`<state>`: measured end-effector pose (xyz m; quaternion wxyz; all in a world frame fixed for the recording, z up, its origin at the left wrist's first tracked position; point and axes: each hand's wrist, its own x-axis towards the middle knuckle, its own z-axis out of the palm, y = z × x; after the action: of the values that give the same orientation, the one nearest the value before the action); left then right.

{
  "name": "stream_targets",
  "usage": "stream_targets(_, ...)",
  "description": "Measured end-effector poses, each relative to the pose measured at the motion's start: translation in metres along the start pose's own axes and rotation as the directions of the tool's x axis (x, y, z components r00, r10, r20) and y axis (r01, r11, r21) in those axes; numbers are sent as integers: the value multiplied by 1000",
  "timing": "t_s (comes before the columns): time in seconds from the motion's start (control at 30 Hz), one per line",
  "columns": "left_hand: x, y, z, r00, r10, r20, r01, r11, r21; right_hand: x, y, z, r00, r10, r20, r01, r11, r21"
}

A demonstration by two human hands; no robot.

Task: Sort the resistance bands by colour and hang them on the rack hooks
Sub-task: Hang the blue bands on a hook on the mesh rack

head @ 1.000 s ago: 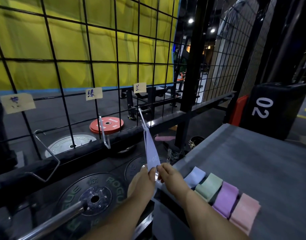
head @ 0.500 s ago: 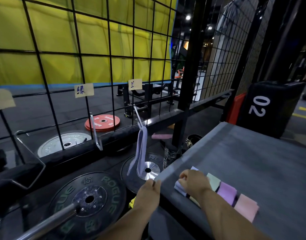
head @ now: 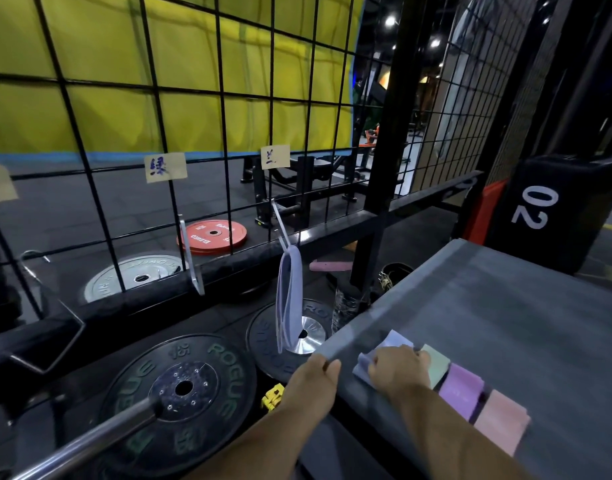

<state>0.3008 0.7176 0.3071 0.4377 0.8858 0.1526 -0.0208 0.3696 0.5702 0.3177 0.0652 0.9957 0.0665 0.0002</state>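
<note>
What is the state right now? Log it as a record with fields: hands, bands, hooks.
left hand: rests at the edge of the grey platform, holding nothing
right hand: grips the folded blue band on the platform
hung band: pale blue, on the right hook
middle hook: bare
waiting bands: green band, purple band, pink band, in a row to the right of the blue one
</note>
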Motion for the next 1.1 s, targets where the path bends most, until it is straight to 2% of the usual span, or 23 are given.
stream_targets(0.07, 1, 4, -1, 1000, 20, 6, -20, 1000, 11, -1, 1, -6, 996, 8, -84, -6, 1000, 26)
stream_targets(0.23, 0, 32, -5, 992, 123, -15, -123, 992, 7, 1, 4, -40, 957, 95, -275, -29, 972, 233)
stream_targets(0.33, -1, 48, -9, 978, 199, -58, -202, 978, -44, -7, 5, -67, 929, 129, -347, 14, 924, 382)
stream_targets(0.4, -4, 55, -13, 968, 228, -107, -235, 970, -58, -15, 4, -83, 917, 148, -370, 75, 847, 526)
stream_targets(0.5, -10, 58, -19, 940, 288, -186, -306, 949, -76, -24, 3, -100, 937, 162, -309, 150, 614, 775)
stream_targets(0.63, -20, 61, -28, 944, 268, -191, -301, 937, -174, -35, -2, -109, 975, 147, -165, 114, 308, 945)
stream_targets(0.77, -34, 63, -39, 922, 305, -237, -357, 909, -217, -41, -9, -111, 991, 114, 66, -72, 47, 996)
stream_targets(0.9, -44, 62, -50, 895, 322, -309, -404, 879, -253, -51, -10, -120, 970, 45, 241, -229, -187, 955)
stream_targets(0.97, -48, 62, -56, 903, 322, -285, -395, 883, -255, -54, -10, -123, 969, 5, 249, -242, -210, 947)
stream_targets(1.1, -57, 64, -67, 906, 318, -280, -401, 857, -323, -56, -14, -123, 978, -77, 192, -203, -183, 962)
